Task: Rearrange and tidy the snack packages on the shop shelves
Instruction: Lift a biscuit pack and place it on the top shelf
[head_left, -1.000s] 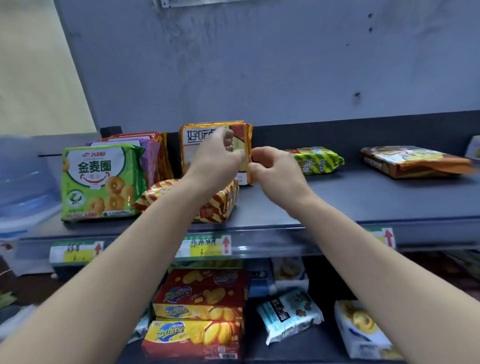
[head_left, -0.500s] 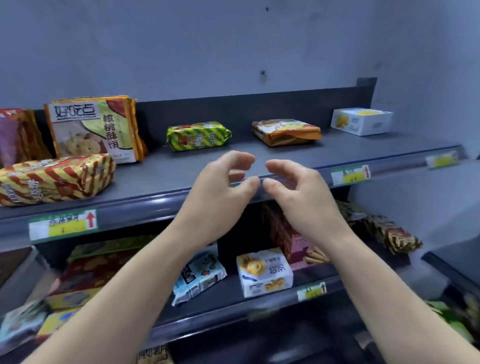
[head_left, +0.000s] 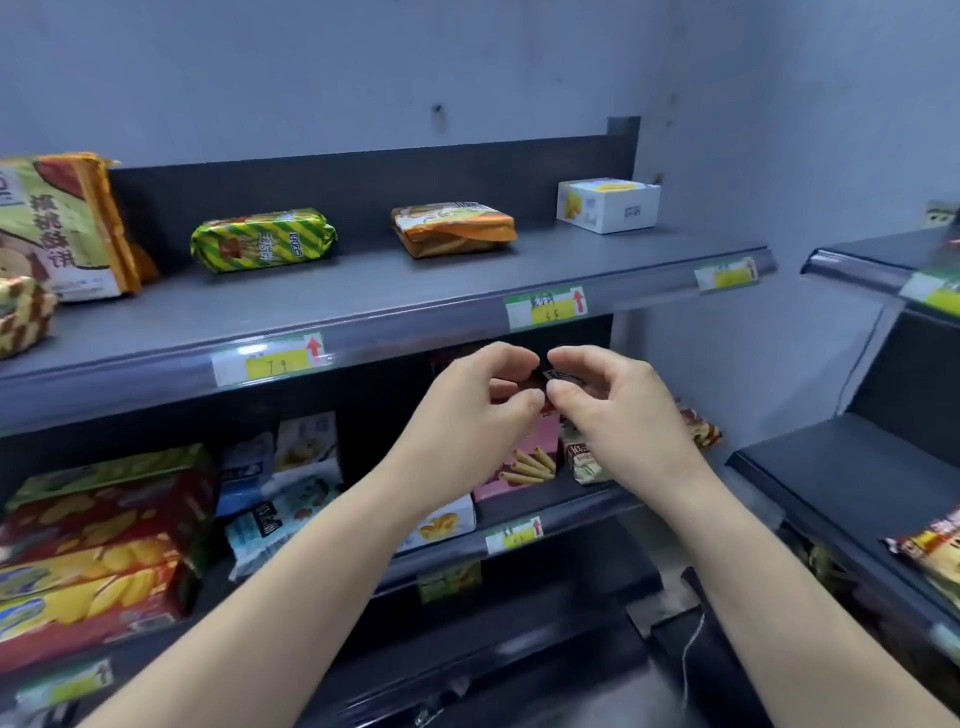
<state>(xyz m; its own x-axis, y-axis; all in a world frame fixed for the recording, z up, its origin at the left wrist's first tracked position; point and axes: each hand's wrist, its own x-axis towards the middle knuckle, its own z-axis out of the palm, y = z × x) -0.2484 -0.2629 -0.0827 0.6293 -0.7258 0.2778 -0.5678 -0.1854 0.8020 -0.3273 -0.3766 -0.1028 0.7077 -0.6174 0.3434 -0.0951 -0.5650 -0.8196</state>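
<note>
Shelf lip (head_left: 415, 338) overhangs pink wafer box (head_left: 524, 460), its top pinched by left hand (head_left: 467, 410) and right hand (head_left: 618, 415).

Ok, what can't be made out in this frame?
Head view, the dark packet pinched by the left hand and right hand: mostly hidden by their fingers.
The pink wafer box: top covered by both hands.
The price tag: figures blurred.
The biscuit pack at left: cut off by the frame edge.
</note>
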